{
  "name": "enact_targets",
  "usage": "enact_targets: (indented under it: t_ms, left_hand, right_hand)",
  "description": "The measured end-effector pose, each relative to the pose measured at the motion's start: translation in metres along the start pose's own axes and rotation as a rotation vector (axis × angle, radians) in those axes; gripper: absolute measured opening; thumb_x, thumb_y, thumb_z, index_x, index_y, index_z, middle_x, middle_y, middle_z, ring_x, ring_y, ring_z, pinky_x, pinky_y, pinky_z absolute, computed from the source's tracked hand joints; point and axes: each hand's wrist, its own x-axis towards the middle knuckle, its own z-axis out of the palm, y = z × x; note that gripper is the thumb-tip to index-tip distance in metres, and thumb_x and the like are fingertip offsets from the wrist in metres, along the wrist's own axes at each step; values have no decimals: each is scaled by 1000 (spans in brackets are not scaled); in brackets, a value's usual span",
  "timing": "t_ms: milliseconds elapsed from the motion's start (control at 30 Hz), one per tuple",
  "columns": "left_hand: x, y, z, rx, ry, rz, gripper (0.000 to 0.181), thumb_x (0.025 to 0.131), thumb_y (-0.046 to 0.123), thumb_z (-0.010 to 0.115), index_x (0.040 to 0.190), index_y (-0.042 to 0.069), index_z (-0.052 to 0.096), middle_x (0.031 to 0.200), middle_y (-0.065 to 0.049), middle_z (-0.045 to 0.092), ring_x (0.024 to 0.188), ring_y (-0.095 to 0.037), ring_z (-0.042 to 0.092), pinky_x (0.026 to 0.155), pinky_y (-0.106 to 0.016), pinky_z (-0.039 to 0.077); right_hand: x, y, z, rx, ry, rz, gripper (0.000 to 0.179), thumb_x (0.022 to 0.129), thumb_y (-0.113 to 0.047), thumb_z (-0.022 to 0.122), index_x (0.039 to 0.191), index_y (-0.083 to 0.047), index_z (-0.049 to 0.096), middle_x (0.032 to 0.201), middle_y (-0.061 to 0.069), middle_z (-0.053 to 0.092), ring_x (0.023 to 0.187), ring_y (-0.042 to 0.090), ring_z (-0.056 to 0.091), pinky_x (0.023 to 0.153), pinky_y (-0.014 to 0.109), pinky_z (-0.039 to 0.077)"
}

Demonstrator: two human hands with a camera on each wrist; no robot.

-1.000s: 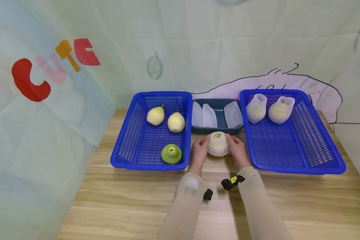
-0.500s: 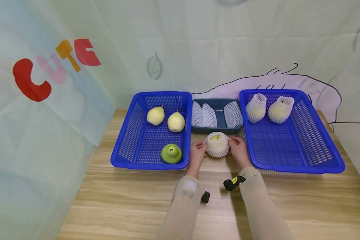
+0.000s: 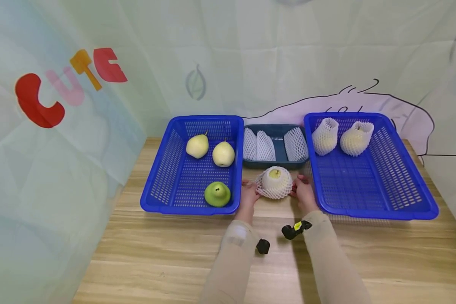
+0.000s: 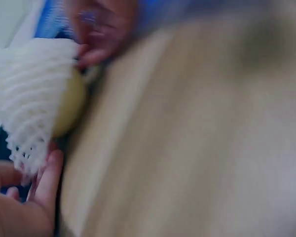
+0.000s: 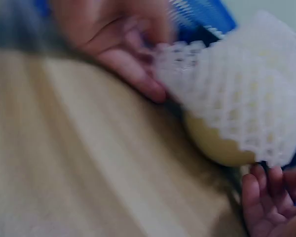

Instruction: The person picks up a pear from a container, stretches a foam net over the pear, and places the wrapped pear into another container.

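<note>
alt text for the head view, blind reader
A person's left hand pinches a white foam net around a pear, the right hand at its other side. Blue baskets flank them: three unwrapped pears left, two wrapped pears right.

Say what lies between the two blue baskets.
In the head view, a dark tray holds foam nets; in front, a netted pear sits between the left hand and right hand.

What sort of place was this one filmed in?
Probably a makeshift indoor fruit-packing corner: a wood-grain table, a creased printed backdrop, and blue baskets holding bare pears and net-wrapped pears.
</note>
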Motion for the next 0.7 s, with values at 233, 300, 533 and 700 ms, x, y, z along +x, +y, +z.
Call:
enact_targets:
  t_ms: [233, 300, 533, 700]
  left_hand:
    - [-107, 136, 32, 823, 8, 646, 18, 77, -6, 62, 90, 6, 62, 94, -10, 53, 82, -25, 54, 70, -34, 48]
    - [-115, 148, 34, 988, -7, 764, 19, 76, -5, 64, 90, 8, 66, 92, -8, 55, 87, -24, 55, 76, -32, 46]
    - [-114, 148, 29, 1195, -84, 734, 22, 73, -5, 66, 90, 8, 62, 91, -7, 58, 88, -25, 56, 79, -34, 44]
    - [-110, 142, 25, 1177, -114, 625, 26, 68, -7, 67, 92, 5, 66, 104, -14, 54, 100, -29, 52, 88, -36, 41]
  right_hand:
    - [-96, -74, 38, -397, 15, -286, 31, 92, -22, 55, 115, -1, 49, 86, 2, 44, 71, 9, 42, 56, 20, 36]
    - [-98, -78, 38, -460, -16, -337, 29, 92, -18, 55, 114, 0, 52, 86, 4, 48, 73, 9, 43, 58, 19, 37]
    - [-92, -70, 32, -524, -7, -446, 10, 85, 8, 46, 95, 7, 47, 86, 15, 49, 74, 15, 44, 63, 21, 37]
    - [-88, -63, 30, -591, 9, -523, 15, 78, 16, 38, 83, 9, 51, 80, 20, 53, 74, 24, 48, 66, 25, 37]
